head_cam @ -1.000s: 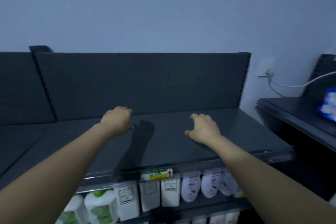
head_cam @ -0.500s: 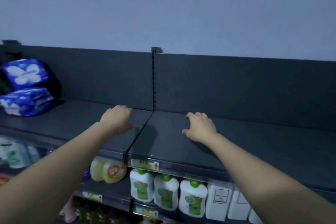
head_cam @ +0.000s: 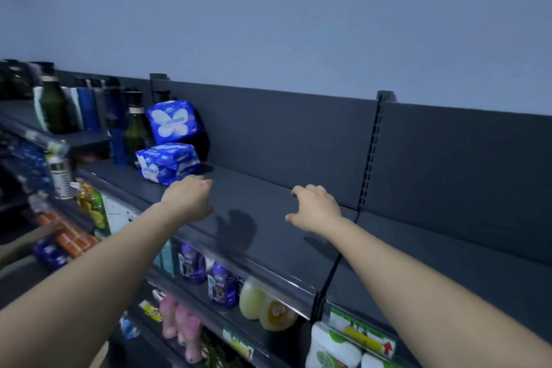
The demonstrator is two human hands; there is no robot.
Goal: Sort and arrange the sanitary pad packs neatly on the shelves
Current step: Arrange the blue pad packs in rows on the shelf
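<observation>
Top left, dark bottles (head_cam: 52, 107) stand in a row, blue bottles (head_cam: 88, 110) among them. Further down on the left there's a white can (head_cam: 61, 178), with a yellow-green pouch (head_cam: 92, 203) just beside it. Lower down come purple bottles (head_cam: 221, 285), then a pale yellow bottle (head_cam: 268, 305), with pink bottles (head_cam: 179, 326) beneath. Lower right, a price tag (head_cam: 363, 334) shows a red arrow, white-and-green bottles (head_cam: 331, 349) under it. Behind it all is a grey wall (head_cam: 298, 24).

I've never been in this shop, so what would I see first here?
Two bright blue packs pop out on the left of the dark top shelf: a flat pack in front and an upright pack behind it. Two bare arms reach over the shelf, the left hand close to the flat pack, the right hand further right, both holding nothing. Dark bottles stand left of the packs.
</observation>
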